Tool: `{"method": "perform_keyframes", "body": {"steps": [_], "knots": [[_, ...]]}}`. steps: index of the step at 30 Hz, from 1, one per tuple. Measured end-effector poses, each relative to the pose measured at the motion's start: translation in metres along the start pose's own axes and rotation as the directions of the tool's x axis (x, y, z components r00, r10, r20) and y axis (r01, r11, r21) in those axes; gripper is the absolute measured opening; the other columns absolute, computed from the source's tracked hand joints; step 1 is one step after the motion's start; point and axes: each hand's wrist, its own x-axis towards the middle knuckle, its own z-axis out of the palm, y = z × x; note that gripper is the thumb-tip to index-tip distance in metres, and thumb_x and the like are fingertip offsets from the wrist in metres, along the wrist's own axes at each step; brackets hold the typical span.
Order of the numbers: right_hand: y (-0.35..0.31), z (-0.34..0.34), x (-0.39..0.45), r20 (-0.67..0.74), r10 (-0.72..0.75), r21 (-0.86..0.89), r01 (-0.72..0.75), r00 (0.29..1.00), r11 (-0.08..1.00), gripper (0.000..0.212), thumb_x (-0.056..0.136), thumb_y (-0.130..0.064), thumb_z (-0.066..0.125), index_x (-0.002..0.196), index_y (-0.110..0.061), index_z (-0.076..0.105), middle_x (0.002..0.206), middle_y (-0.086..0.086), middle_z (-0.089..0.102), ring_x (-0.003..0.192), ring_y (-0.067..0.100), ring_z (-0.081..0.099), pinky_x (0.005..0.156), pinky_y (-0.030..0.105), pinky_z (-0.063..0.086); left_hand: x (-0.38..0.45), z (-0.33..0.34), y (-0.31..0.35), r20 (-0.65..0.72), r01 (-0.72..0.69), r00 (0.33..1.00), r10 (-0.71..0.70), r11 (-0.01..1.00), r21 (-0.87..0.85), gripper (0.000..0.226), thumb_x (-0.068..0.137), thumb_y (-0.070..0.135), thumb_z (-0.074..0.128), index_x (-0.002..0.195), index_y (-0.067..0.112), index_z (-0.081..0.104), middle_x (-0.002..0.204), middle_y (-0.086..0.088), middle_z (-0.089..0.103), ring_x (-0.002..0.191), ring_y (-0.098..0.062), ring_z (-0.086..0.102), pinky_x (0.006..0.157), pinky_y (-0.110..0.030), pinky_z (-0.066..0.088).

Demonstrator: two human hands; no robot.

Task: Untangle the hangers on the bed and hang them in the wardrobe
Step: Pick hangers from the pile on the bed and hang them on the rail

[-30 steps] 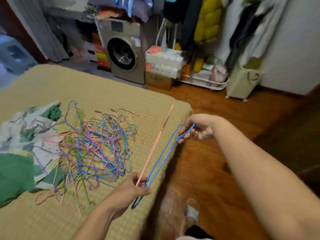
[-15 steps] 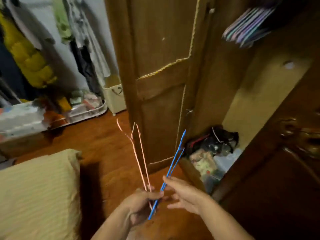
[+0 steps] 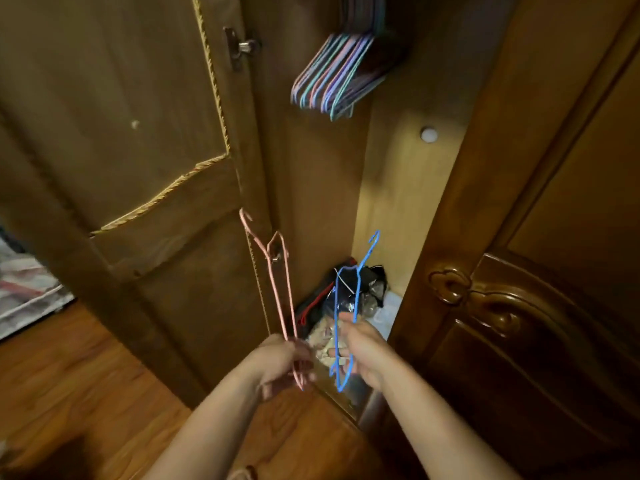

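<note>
I face the open wardrobe (image 3: 398, 202). My left hand (image 3: 282, 362) grips the lower end of a pink wire hanger (image 3: 277, 282), whose hook points up beside the left door's edge. My right hand (image 3: 363, 351) holds a blue wire hanger (image 3: 346, 299) upright, its hook reaching toward the wardrobe's inside. The two hangers are apart from each other. High inside the wardrobe hangs a bunch of several pastel hangers (image 3: 339, 74). The bed is out of view.
The left wardrobe door (image 3: 121, 133) stands open with a metal catch (image 3: 242, 46) near its edge. The carved right door (image 3: 519, 306) is close to my right arm. Bags and clutter (image 3: 346, 306) lie on the wardrobe floor. Wooden floor (image 3: 69, 393) is below.
I turned from the bed to the wardrobe. The blue hanger passed from both hands into my right hand alone and now stands apart from the pink one in my left hand.
</note>
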Motion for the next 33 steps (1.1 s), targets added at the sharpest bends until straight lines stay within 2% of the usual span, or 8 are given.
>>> {"method": "perform_keyframes", "body": {"steps": [6, 9, 11, 14, 17, 20, 27, 33], "knots": [[-0.043, 0.001, 0.049, -0.089, -0.025, -0.015, 0.024, 0.996, 1.0, 0.017, 0.104, -0.02, 0.039, 0.107, -0.022, 0.056, 0.101, 0.008, 0.052, 0.077, 0.027, 0.057, 0.047, 0.025, 0.047, 0.036, -0.061, 0.069, 0.008, -0.04, 0.999, 0.042, 0.838, 0.544, 0.018, 0.09, 0.017, 0.061, 0.075, 0.01, 0.067, 0.069, -0.009, 0.062, 0.058, -0.017, 0.059, 0.059, -0.025, 0.048], [-0.082, 0.015, 0.078, -0.199, -0.101, -0.014, 0.1, 0.975, 0.995, 0.023, 0.099, -0.011, 0.046, 0.119, -0.007, 0.057, 0.086, 0.011, 0.05, 0.063, 0.019, 0.048, 0.054, 0.028, 0.039, 0.068, -0.091, 0.115, 0.091, -0.045, 0.996, -0.006, 0.831, 0.554, 0.029, 0.082, 0.034, 0.066, 0.103, 0.013, 0.067, 0.086, -0.006, 0.069, 0.075, -0.019, 0.063, 0.067, -0.029, 0.05], [-0.106, 0.015, 0.089, -0.259, -0.107, 0.025, 0.118, 0.96, 0.993, 0.029, 0.096, -0.007, 0.047, 0.121, -0.012, 0.059, 0.075, 0.006, 0.051, 0.061, 0.017, 0.048, 0.052, 0.026, 0.042, 0.085, -0.1, 0.14, 0.219, -0.09, 0.976, -0.019, 0.875, 0.476, 0.056, 0.074, 0.026, 0.065, 0.129, 0.022, 0.056, 0.089, -0.006, 0.067, 0.078, -0.016, 0.06, 0.065, -0.028, 0.051], [-0.149, 0.007, 0.088, -0.396, -0.174, 0.093, 0.227, 0.902, 0.969, 0.023, 0.092, 0.0, 0.049, 0.107, -0.009, 0.063, 0.044, -0.006, 0.052, 0.036, 0.006, 0.05, 0.036, 0.019, 0.04, 0.093, -0.093, 0.188, 0.391, -0.14, 0.921, -0.003, 0.93, 0.339, 0.066, 0.069, 0.012, 0.064, 0.132, 0.032, 0.056, 0.089, -0.008, 0.067, 0.08, -0.015, 0.059, 0.067, -0.026, 0.053], [-0.185, -0.008, 0.079, -0.451, -0.275, 0.089, 0.349, 0.849, 0.933, 0.056, 0.07, -0.016, 0.054, 0.125, -0.024, 0.064, 0.075, -0.004, 0.055, 0.054, 0.013, 0.049, 0.045, 0.023, 0.04, 0.088, -0.076, 0.239, 0.535, -0.225, 0.841, 0.08, 0.951, 0.211, 0.061, 0.067, 0.01, 0.061, 0.125, 0.027, 0.064, 0.102, -0.013, 0.067, 0.08, -0.017, 0.06, 0.06, -0.023, 0.046], [-0.225, -0.022, 0.064, -0.562, -0.339, 0.127, 0.484, 0.754, 0.866, 0.046, 0.079, -0.009, 0.057, 0.121, -0.023, 0.064, 0.092, 0.0, 0.054, 0.065, 0.015, 0.045, 0.056, 0.025, 0.04, 0.082, -0.057, 0.283, 0.599, -0.305, 0.777, 0.194, 0.948, 0.089, 0.055, 0.074, 0.005, 0.059, 0.124, 0.028, 0.066, 0.1, -0.013, 0.067, 0.082, -0.021, 0.063, 0.06, -0.024, 0.044], [-0.288, -0.032, 0.034, -0.658, -0.434, 0.072, 0.626, 0.615, 0.777, 0.03, 0.098, -0.007, 0.053, 0.12, -0.025, 0.062, 0.101, 0.006, 0.058, 0.072, 0.021, 0.047, 0.06, 0.027, 0.041, 0.082, 0.004, 0.364, 0.567, -0.515, 0.713, 0.413, 0.857, 0.024, 0.037, 0.1, 0.024, 0.046, 0.129, 0.045, 0.056, 0.114, -0.007, 0.057, 0.089, -0.019, 0.063, 0.066, -0.028, 0.051], [-0.302, -0.025, 0.037, -0.64, -0.465, 0.021, 0.619, 0.611, 0.785, 0.029, 0.1, -0.009, 0.052, 0.123, -0.024, 0.061, 0.098, 0.006, 0.058, 0.075, 0.021, 0.045, 0.064, 0.026, 0.04, 0.102, 0.054, 0.431, 0.485, -0.606, 0.686, 0.542, 0.795, -0.032, 0.043, 0.1, 0.023, 0.041, 0.138, 0.041, 0.047, 0.086, 0.002, 0.052, 0.07, -0.014, 0.053, 0.057, -0.025, 0.046]]}}
